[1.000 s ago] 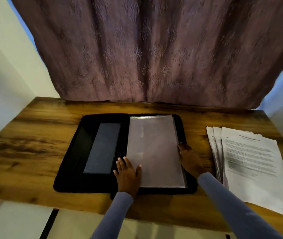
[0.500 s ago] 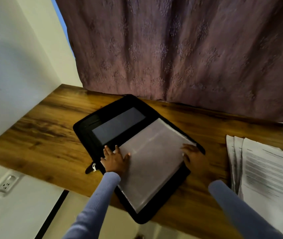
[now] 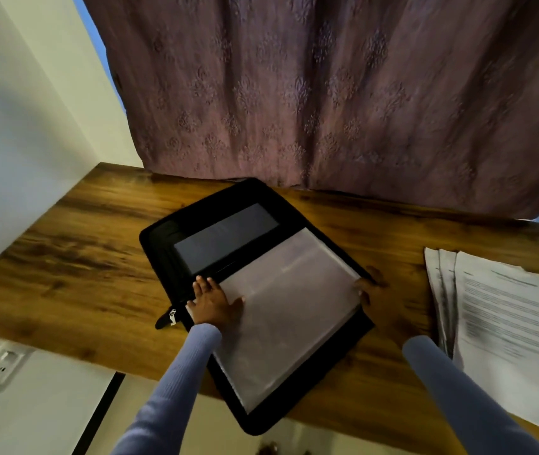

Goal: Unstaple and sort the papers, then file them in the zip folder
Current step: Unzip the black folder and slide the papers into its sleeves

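Note:
A black zip folder (image 3: 176, 238) lies open on the wooden desk (image 3: 74, 257), turned at an angle, with one corner hanging over the near edge. A clear plastic sleeve (image 3: 291, 303) covers its right half; a dark grey pocket (image 3: 225, 238) shows on the left half. My left hand (image 3: 210, 300) rests flat, fingers straight, on the sleeve's left edge. My right hand (image 3: 375, 298) is at the sleeve's far right corner, fingers on its edge; whether they pinch it is unclear. Printed papers (image 3: 511, 323) lie fanned on the desk to the right.
A mauve patterned curtain (image 3: 327, 93) hangs behind the desk. A white wall stands at the left, with a power socket (image 3: 0, 369) below the desk edge. The zip pull (image 3: 172, 317) sticks out at the folder's near left side.
The view has swung left and the folder now lies rotated, its near corner past the desk edge. Both hands stay on the sleeve's two sides.

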A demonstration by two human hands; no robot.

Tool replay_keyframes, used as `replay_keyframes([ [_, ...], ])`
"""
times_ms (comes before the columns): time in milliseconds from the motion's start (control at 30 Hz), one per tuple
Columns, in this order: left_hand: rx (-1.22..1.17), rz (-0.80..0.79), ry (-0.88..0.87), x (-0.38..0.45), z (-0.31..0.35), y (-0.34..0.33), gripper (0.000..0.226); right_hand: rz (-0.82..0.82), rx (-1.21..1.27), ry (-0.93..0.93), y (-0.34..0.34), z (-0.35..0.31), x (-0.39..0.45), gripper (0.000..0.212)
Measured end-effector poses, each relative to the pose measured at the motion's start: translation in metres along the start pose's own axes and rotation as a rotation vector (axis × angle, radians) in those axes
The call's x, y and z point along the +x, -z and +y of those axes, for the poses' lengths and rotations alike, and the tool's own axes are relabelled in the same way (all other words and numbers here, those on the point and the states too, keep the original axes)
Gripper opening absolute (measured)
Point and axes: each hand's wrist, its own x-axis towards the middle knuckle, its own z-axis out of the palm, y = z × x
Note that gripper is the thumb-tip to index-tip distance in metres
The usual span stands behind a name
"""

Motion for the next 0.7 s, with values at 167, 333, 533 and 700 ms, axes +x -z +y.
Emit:
replay_keyframes([
  [167, 0.047, -0.055, -0.076, 0.024, -0.013, 0.005, 0.104, -0.012, 0.004, -0.046, 0.006, -0.011, -0.018, 0.017],
  [333, 0.069, -0.109, -0.248, 0.053, -0.017, 0.031, 0.102, -0.023, -0.050, 0.048, 0.010, -0.038, -0.073, 0.013],
  [533, 0.283, -0.118, -0.326, 0.082, 0.024, 0.046, 0.098, -0.072, -0.052, 0.254, -0.005, -0.087, -0.121, 0.024],
  [700, 0.228, -0.035, -0.337, 0.052, 0.031, 0.032, 0.065, -0.174, 0.186, 0.447, 0.000, -0.112, -0.108, 0.030],
])
